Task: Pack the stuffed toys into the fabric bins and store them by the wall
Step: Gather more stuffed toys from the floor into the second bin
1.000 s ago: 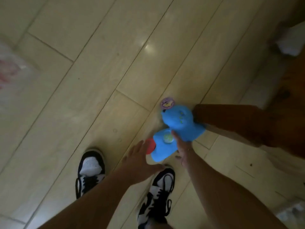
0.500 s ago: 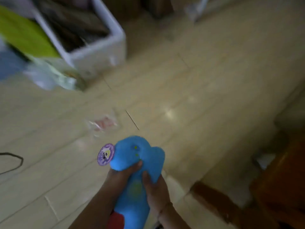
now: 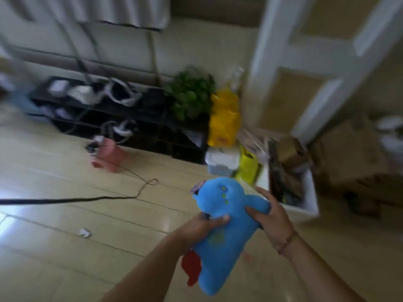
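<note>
Blue plush stuffed toy (image 3: pixel 220 227) with a red patch is gripped above the tiled floor (image 3: pixel 65 225) by both hands, left hand (image 3: pixel 202 227) and right hand (image 3: pixel 270 216) clenched around it; beyond, seemingly a white bin (image 3: pixel 309 192), blurred.

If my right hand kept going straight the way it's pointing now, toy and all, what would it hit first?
Probably the white bin of cardboard scraps. The right hand, gripping the blue stuffed toy, points up and slightly left, and the bin's near corner lies just beyond it. Blur leaves depth uncertain; it might pass above.
</note>
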